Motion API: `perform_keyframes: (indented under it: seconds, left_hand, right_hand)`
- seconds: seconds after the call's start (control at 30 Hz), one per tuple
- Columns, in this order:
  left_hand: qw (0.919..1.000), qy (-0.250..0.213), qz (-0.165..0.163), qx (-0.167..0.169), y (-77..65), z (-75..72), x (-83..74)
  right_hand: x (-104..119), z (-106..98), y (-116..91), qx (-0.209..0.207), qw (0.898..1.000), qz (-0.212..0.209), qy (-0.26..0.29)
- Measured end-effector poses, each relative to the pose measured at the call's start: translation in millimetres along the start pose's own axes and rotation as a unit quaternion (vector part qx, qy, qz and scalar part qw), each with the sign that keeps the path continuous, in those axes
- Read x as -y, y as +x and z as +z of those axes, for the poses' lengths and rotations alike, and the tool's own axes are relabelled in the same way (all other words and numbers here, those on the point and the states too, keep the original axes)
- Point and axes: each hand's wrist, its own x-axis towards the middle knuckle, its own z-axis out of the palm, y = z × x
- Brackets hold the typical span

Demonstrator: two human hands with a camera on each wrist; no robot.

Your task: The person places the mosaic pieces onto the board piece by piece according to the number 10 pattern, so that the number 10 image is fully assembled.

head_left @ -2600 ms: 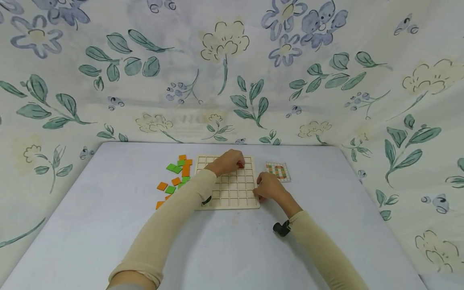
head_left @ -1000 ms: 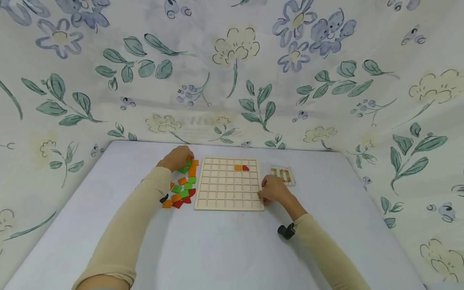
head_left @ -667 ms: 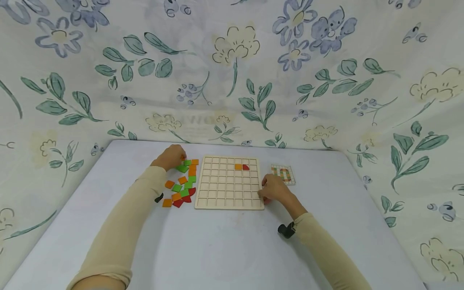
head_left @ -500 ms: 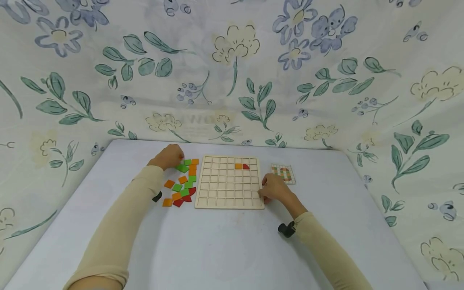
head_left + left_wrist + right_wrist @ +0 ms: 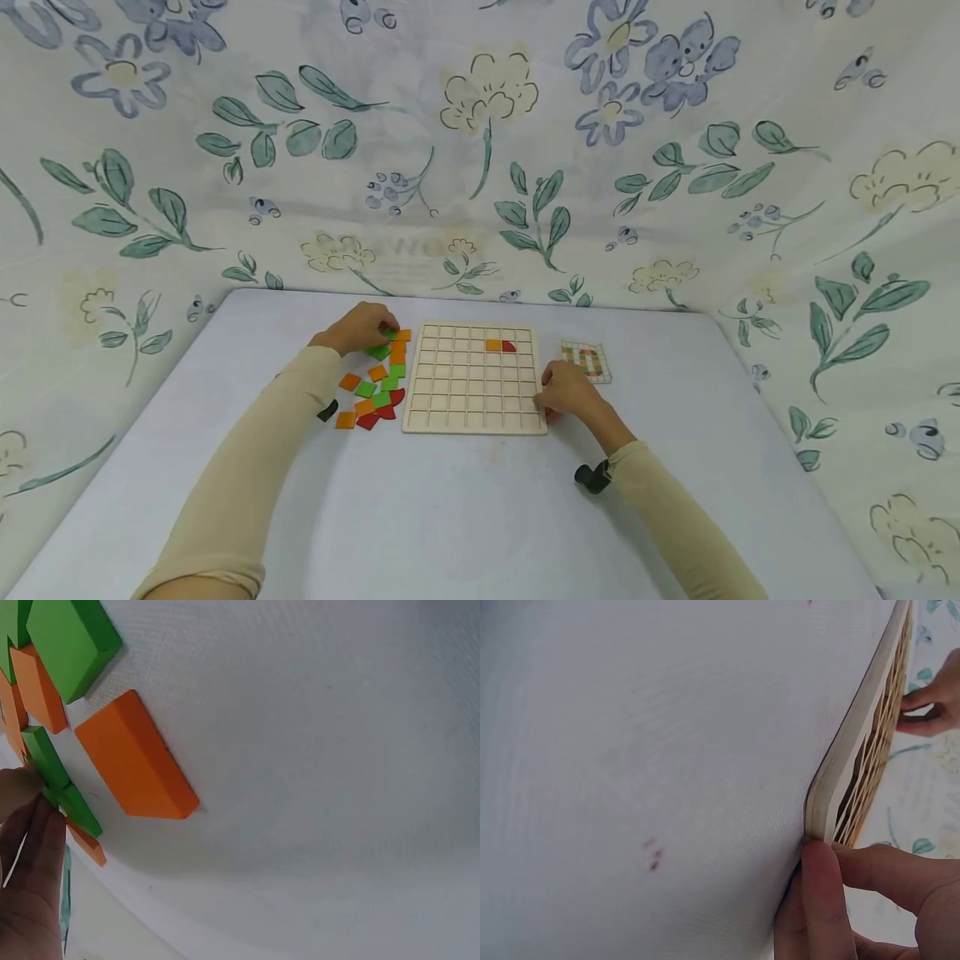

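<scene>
A curtained-off recording booth is suggested by what is seen. The plain white surface point(image 5: 480, 517) is enclosed at the back and on both sides by pale hanging cloth point(image 5: 300, 200), printed with blue and cream flowers and green leaves. Small black cameras point(image 5: 592, 477) are worn at the wrists. The wider building is hidden by the cloth.

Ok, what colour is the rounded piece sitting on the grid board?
The rounded piece is red; the head view shows it best.
</scene>
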Motion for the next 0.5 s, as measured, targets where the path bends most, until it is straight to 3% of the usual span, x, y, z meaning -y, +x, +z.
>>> perform_keyframes:
  seconds: [0.17, 0.27, 0.5]
  left_hand:
    - [0.9996, -0.008, -0.028, 0.0, -1.7, 0.1, -2.9]
    - [0.9996, -0.01, -0.021, -0.018, -2.3, -0.7, -8.2]
    - [0.9969, -0.022, 0.048, -0.059, 9.9, 5.6, -40.9]
  right_hand:
    - [1.3, -0.7, -1.3, -0.005, 1.0, -0.007, -0.008]
    - [1.2, -0.5, -0.8, -0.006, 1.0, -0.01, -0.013]
    - [1.1, 0.3, -0.2, -0.006, 1.0, -0.005, -0.021]
